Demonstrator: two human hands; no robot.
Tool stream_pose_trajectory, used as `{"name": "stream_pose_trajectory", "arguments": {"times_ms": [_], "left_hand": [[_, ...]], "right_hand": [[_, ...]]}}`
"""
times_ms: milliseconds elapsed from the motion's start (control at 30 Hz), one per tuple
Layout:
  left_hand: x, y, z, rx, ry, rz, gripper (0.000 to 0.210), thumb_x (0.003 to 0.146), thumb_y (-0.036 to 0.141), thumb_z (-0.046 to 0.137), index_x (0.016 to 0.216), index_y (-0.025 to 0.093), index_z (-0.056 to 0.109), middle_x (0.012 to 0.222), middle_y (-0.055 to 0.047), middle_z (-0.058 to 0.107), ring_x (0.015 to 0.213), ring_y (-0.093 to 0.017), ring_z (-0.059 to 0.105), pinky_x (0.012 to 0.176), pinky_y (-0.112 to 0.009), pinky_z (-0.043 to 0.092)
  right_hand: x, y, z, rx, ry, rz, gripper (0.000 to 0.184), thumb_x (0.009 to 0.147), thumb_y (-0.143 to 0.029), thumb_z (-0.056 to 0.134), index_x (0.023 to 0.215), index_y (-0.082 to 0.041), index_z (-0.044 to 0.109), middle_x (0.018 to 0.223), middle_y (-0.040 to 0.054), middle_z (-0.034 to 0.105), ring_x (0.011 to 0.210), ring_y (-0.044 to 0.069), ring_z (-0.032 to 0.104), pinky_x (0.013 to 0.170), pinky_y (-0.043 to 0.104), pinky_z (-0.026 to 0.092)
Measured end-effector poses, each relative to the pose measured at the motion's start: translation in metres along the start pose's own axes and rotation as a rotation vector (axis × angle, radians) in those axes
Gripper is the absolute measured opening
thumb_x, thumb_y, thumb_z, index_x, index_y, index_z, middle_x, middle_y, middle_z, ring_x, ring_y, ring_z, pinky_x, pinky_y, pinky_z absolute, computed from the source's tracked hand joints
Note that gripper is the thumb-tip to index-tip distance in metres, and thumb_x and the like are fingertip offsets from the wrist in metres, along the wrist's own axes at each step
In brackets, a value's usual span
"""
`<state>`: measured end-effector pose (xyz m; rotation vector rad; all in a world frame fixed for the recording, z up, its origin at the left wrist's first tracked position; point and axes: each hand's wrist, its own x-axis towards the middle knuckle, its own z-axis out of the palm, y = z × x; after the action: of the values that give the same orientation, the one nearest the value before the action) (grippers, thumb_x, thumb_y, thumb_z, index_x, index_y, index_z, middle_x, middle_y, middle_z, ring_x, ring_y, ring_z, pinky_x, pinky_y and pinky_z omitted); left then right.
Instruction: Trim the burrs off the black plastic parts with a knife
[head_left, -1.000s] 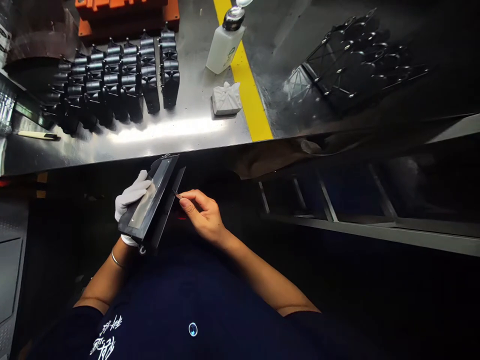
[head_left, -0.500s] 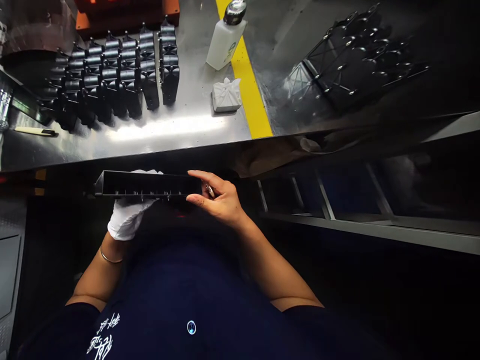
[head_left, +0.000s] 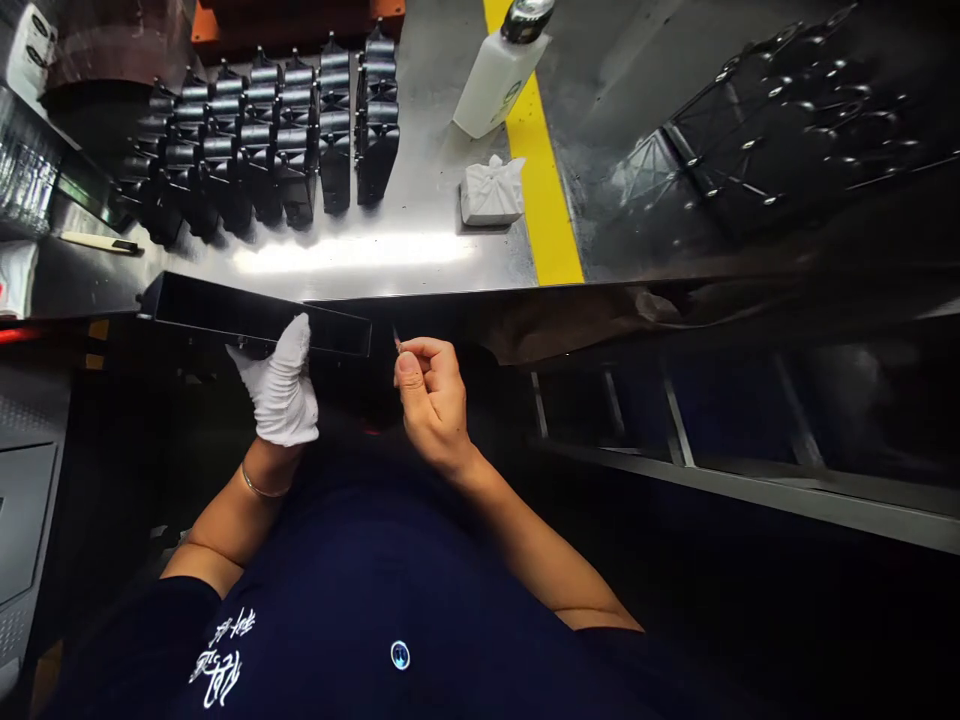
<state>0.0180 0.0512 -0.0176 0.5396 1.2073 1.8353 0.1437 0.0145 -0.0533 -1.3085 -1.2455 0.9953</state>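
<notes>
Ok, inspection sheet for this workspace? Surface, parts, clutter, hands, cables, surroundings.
Surface: metal table, glare near front edge, yellow stripe.
Job's things: long black part, held; small slim item, identity unclear.
Clutter: rows of black parts, white bottle, white wipes.
Hands: gloved left hand grips the long part; bare right hand pinches the slim item.
Cables: nothing seen.
Surroundings: grey cabinet left, metal rail right; dark below table.

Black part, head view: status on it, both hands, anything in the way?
Left hand, gloved, holding black part. Right hand, bare, pinching small thin item, apart from part. Metal bench edge behind part; contact unclear.
</notes>
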Motion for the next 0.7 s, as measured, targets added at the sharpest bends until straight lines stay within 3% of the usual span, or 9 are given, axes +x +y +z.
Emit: {"name": "stream_pose_trajectory", "arguments": {"times_ms": [67,167,400,567,700], "left_hand": [[-0.002,-0.002,-0.002,0.060,0.017,0.152,0.049,0.065,0.030,0.085,0.109,0.028,0.065,0.114,0.003,0.069,0.113,-0.020,0.064,0.101,-0.036,0.052],[-0.007,-0.005,-0.006,0.122,-0.025,0.232,0.053,0.066,0.034,0.084,0.114,0.030,0.062,0.118,0.003,0.067,0.121,-0.021,0.059,0.106,-0.039,0.049],[-0.017,-0.001,-0.008,0.158,-0.072,0.234,0.059,0.069,0.032,0.083,0.122,0.033,0.058,0.125,0.001,0.060,0.131,-0.024,0.049,0.109,-0.041,0.047],[-0.019,-0.003,-0.010,0.144,-0.100,0.277,0.071,0.066,0.017,0.083,0.125,0.041,0.052,0.125,0.005,0.059,0.123,-0.021,0.056,0.105,-0.039,0.051],[-0.016,0.013,-0.014,0.112,-0.075,0.210,0.042,0.080,0.029,0.072,0.119,0.034,0.059,0.126,0.003,0.059,0.130,-0.023,0.050,0.106,-0.041,0.050]], "right_hand": [[-0.005,-0.001,0.004,0.044,-0.066,0.030,0.026,0.093,-0.046,0.050,0.099,-0.021,0.055,0.080,0.0002,0.060,0.067,0.011,0.056,0.062,0.025,0.047],[-0.010,-0.003,0.013,0.116,-0.135,0.046,0.028,0.091,-0.048,0.054,0.098,-0.021,0.056,0.083,0.0011,0.063,0.068,0.011,0.058,0.062,0.025,0.049],[-0.010,0.001,0.022,0.135,-0.026,0.043,0.023,0.089,-0.044,0.056,0.095,-0.022,0.060,0.085,0.0017,0.066,0.073,0.013,0.062,0.069,0.028,0.053],[-0.012,0.019,0.023,0.133,0.018,0.048,0.025,0.088,-0.046,0.058,0.092,-0.022,0.062,0.085,0.0027,0.067,0.076,0.014,0.063,0.070,0.029,0.051],[-0.018,0.048,0.013,0.091,0.098,0.198,0.038,0.082,-0.057,0.060,0.082,-0.019,0.061,0.071,-0.0006,0.060,0.064,0.012,0.056,0.062,0.027,0.048]]}}
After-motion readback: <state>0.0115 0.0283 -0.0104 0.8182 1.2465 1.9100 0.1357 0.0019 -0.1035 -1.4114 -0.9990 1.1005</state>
